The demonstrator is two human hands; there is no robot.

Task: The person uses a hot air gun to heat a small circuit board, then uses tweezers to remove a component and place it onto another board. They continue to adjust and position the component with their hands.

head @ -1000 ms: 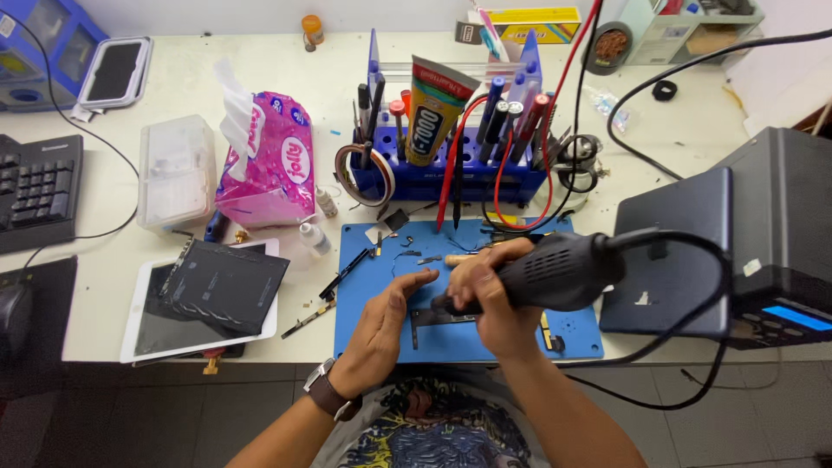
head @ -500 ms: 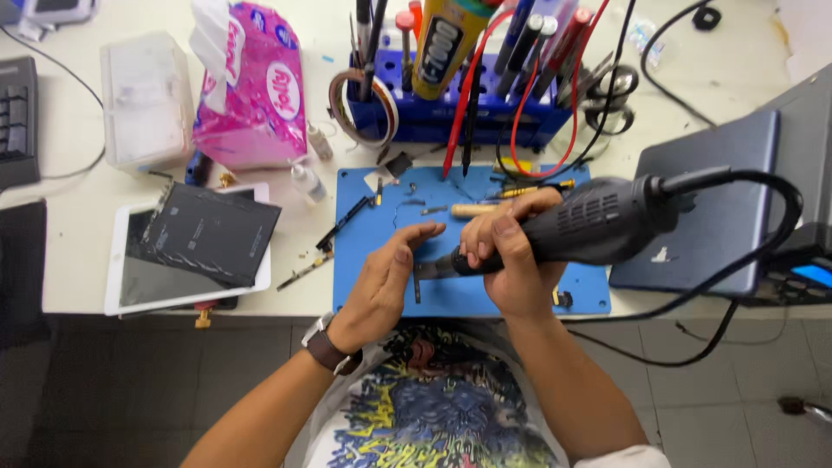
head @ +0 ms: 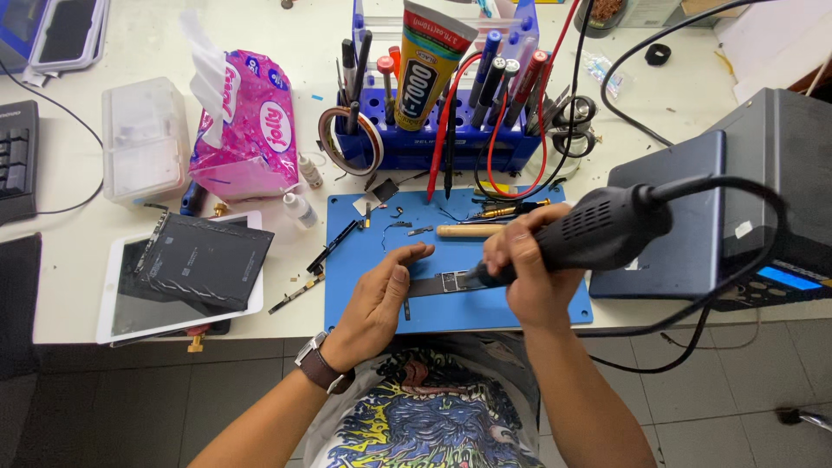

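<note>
Hands are working low on the blue mat (head: pixel 381 299) at the near edge of the desk (head: pixel 69 286). The right hand (head: pixel 530 270) is wrapped tight around a black corded hot-air handpiece (head: pixel 598 232), its nozzle tip bearing down on the right end of a narrow dark circuit board (head: pixel 438 284) lying flat on the mat. The left hand (head: pixel 381 299) is resting beside the board at its 9 o'clock end with fingers loosely spread — holding nothing, thumb and forefinger steadying the board's edge.

Compared with a second ago, the view is sitting closer and the head is tilting further down; the handpiece itself is hardly shifting, its tip staying on the same end of the board, and the left hand is keeping its bracing place. Judging from that, the heating on one spot is going on rather than ending.

At 12 o'clock from the board, a wooden-handled tool (head: pixel 472 230) is lying across the mat, with a blue tool rack (head: pixel 433 147) beyond it. At 9 o'clock, a white tablet (head: pixel 121 303) with a black panel (head: pixel 204 260) on top is lying — well apart. The cable is looping toward a dark station (head: pixel 780 182) at 3 o'clock.
</note>
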